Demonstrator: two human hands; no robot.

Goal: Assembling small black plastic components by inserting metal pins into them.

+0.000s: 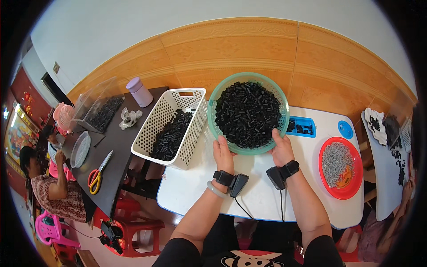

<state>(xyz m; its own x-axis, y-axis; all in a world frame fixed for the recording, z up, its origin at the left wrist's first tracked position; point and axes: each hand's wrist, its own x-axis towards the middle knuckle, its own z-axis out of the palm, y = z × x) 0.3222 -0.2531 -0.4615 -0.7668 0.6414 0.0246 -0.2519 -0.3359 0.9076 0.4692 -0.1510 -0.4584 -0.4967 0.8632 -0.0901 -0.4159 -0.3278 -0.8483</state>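
My left hand (223,155) and my right hand (281,149) grip the near rim of a round green plastic basket (285,103), one on each side. Thumbs lie over the rim, while the other fingers are mostly hidden beneath it. A heap of small black tubular plastic pieces (249,116) fills the basket, which is at the far edge of the white table (262,191). Left of it stands a white perforated basket (194,129) with more black pieces (171,138). Each wrist wears a black strapped device with a cable.
On the right are a blue tray (310,120), a blue round lid (345,129) and a red plate (353,190) of grey screw-like pieces (336,161). Scissors (100,172), a lilac bottle (139,92) and a clear bin (83,116) occupy the dark table. People (55,189) sit on both sides.
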